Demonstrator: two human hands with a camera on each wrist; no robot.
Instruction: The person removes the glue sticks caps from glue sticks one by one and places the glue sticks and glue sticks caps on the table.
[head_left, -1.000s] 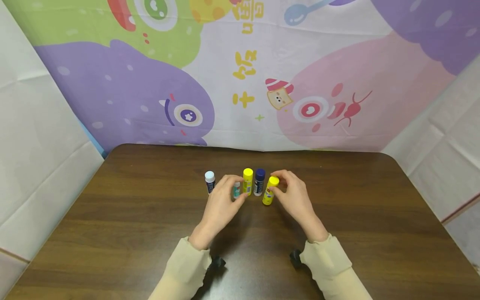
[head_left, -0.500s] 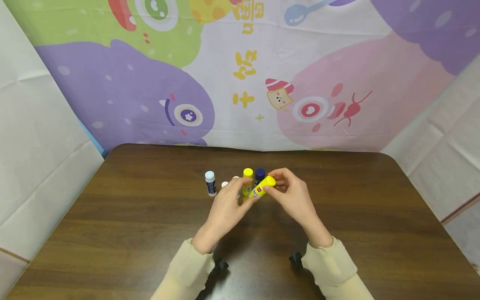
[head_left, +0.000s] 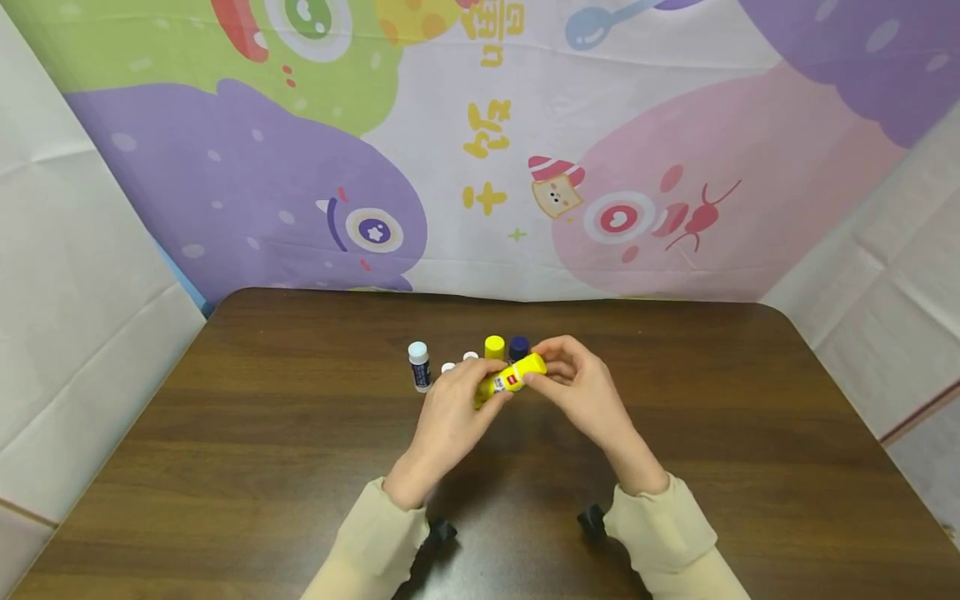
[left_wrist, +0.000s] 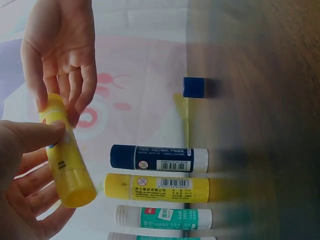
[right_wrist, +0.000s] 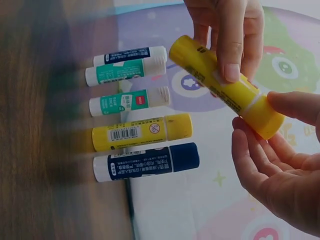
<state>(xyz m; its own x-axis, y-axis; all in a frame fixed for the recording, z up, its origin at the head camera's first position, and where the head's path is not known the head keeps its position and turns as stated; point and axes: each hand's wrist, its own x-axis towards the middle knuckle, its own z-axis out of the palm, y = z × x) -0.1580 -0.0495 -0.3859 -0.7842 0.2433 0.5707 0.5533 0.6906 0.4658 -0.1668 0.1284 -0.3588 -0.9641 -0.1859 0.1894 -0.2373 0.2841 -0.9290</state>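
Note:
A yellow glue stick (head_left: 514,377) is held tilted above the table between both hands. My left hand (head_left: 452,418) grips its body, thumb on one side and fingers on the other. My right hand (head_left: 588,402) pinches the capped end, which in the right wrist view is the yellow cap (right_wrist: 264,119). Just behind stand a second yellow glue stick (right_wrist: 142,132) and a navy glue stick with a dark blue cap (right_wrist: 145,162). Two teal glue sticks (right_wrist: 131,101) stand beside them, largely hidden by my left hand in the head view.
A navy glue stick with a pale cap (head_left: 420,367) stands at the left end of the row. In the left wrist view, a small dark blue cap-like piece (left_wrist: 193,87) sits on the brown table (head_left: 285,467). A cartoon-printed cloth (head_left: 480,258) hangs behind the table.
The yellow glue stick, upright in my right hand a second ago, has been lifted, tilted and moved left. My left hand has moved right and now grips its lower end.

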